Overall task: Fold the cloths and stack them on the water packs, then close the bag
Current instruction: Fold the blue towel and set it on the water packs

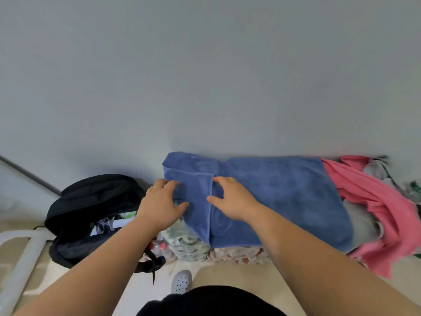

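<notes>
Water packs (186, 242) on the floor (205, 272) carry the blue cloth (273, 197).

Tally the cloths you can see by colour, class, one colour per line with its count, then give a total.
Blue cloth: 1
Pink cloth: 1
Grey cloth: 1, mostly hidden under the other two
Total: 3 cloths

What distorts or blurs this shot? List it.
Head view: wide-angle bending bows the grey pipe and stretches both forearms; soft, flat lighting, no glare; the pink cloth at the right edge is smeared; the blue cloth under the hands is reasonably sharp.
</notes>
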